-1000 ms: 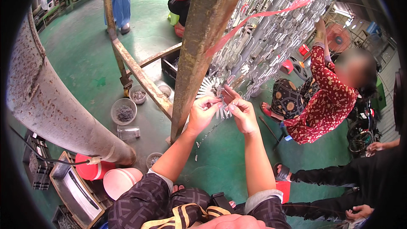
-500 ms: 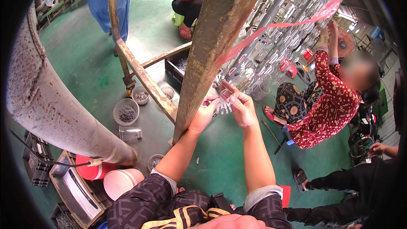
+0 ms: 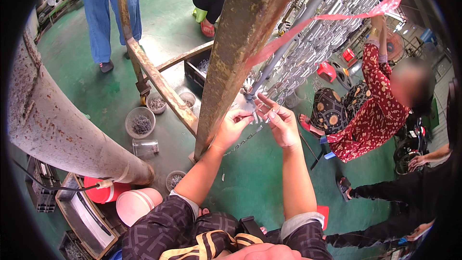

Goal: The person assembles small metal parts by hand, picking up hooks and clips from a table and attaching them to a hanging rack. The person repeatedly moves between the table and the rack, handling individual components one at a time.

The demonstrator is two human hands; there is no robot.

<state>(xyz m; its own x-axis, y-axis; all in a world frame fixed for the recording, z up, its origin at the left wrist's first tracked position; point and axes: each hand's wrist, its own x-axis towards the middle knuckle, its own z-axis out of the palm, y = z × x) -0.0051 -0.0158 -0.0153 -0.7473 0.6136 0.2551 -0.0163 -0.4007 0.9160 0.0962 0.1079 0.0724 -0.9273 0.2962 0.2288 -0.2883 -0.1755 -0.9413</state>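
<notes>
Here, left fingers [image 3: 246, 121] are pinching a silvery piece [image 3: 256, 117] beside half-spread right fingers [image 3: 273, 105], their grip unclear, steadiness probably mattering.

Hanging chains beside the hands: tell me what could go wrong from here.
The small metal pieces at the fingertips of the left hand and right hand could slip and fall; a loose silver piece lies on the green floor.

The left forearm appears close to the rusty post and might scrape it.

The red plastic strip stretched before the chains might snag.
</notes>
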